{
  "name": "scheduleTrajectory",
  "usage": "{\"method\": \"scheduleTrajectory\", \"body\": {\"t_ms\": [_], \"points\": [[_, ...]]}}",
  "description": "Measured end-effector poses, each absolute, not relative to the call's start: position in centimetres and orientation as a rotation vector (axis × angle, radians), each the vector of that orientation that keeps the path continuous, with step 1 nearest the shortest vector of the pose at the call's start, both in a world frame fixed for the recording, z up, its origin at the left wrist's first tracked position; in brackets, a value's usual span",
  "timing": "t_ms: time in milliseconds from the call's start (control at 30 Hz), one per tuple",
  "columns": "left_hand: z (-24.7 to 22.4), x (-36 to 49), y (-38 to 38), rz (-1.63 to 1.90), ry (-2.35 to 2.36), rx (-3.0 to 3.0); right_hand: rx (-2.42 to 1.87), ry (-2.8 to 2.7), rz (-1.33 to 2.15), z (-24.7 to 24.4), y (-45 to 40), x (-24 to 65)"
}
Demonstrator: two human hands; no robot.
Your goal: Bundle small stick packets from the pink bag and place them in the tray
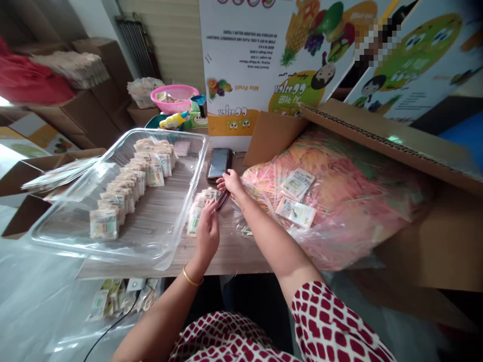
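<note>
My left hand (210, 223) and my right hand (231, 184) are close together over the table, both closed on a dark strap (223, 200). The strap runs toward a phone in a dark case (219, 165), which lies just beyond my right hand. Beside my left hand, a row of small printed packets (194, 217) rests on the table, partly covered by the fingers. To the left, a clear plastic tray (166, 221) holds rows of packet bundles (128, 186). On the right, an open carton holds a clear bag of thin pink and green sticks (339, 186), with several printed packets (296, 211) on top.
Large printed cartons (241, 60) stand behind the table (230, 256). A pink basket (174, 98) and a yellow bottle (174, 120) sit at the back. More packets (121, 296) lie low at the front left, near a black cable (113, 323). A carton flap (385, 136) juts over the bag.
</note>
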State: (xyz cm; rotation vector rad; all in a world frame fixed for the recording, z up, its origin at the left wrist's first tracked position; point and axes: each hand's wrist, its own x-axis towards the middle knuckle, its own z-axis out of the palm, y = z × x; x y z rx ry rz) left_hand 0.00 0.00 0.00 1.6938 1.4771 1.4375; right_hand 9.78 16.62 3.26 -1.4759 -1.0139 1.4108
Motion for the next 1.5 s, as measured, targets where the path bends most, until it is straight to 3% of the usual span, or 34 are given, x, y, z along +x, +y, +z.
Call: {"method": "scheduleTrajectory", "body": {"t_ms": [233, 433, 667, 800, 1100, 1300, 1500], "points": [[-1.5, -2.8, -3.3, 1.255, 1.535, 1.998, -1.640, -1.291, 1.187, 4.6, 14.5, 12.2], [-2.8, -4.3, -5.4, 1.108, 1.694, 2.135, -1.837, -2.497, 0.508, 4.5, 9.0, 12.4], [-3.7, -4.9, -6.8, 1.023, 1.762, 2.121, -1.915, -2.403, 0.410, 5.5, 11.0, 11.7], [-3.6, -5.2, -7.3, 1.000, 1.784, 2.121, -1.908, -2.392, 0.564, 5.7, 11.6, 11.4], [-4.0, -5.0, -7.8, 0.861, 1.870, 2.185, -1.917, -2.245, 0.607, 5.0, 6.5, 11.2], [-3.7, -4.0, -7.3, 0.811, 1.910, 2.183, -1.822, -2.062, 0.828, 4.3, 3.4, 12.3], [-3.9, -4.3, -7.9, 0.841, 1.894, 2.227, -1.760, -2.313, 0.568, 5.0, 9.0, 9.6]]}}
